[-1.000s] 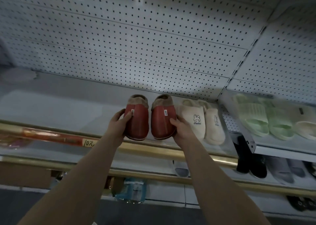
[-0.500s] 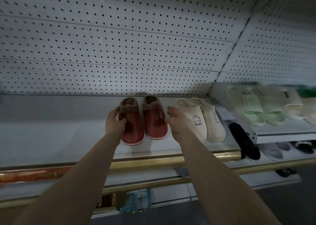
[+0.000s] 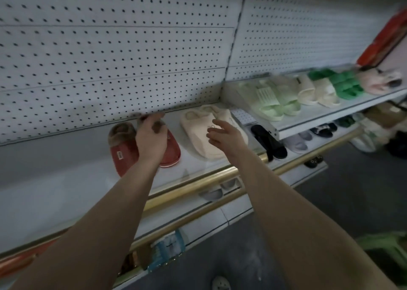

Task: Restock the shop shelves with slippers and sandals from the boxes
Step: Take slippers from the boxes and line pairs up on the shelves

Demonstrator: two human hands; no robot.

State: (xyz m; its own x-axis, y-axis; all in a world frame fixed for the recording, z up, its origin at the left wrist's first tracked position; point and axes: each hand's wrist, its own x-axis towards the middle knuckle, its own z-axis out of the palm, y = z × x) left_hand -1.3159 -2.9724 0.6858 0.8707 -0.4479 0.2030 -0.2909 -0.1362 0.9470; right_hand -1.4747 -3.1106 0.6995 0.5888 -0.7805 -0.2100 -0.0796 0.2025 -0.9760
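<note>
A pair of red slippers with brown fleece collars stands on the white shelf (image 3: pixel 66 179), toes toward me. The left red slipper (image 3: pixel 122 151) lies free. My left hand (image 3: pixel 150 141) rests over the right red slipper (image 3: pixel 172 154), fingers curled on its collar. My right hand (image 3: pixel 224 135) hovers open, fingers spread, above the cream fleece slippers (image 3: pixel 196 131) just to the right of the red pair.
A pegboard wall (image 3: pixel 110 58) backs the shelf, and a gold rail (image 3: pixel 198 177) edges its front. The raised shelf to the right carries pale green slides (image 3: pixel 271 104), cream slides (image 3: pixel 315 89) and green sandals (image 3: pixel 343 85). Dark and grey slippers sit on lower shelves.
The red pair now rests on the shelf. My left hand shifted from the left slipper's outer side onto the right one. My right hand let go and moved over the cream slippers. The view swung right.
</note>
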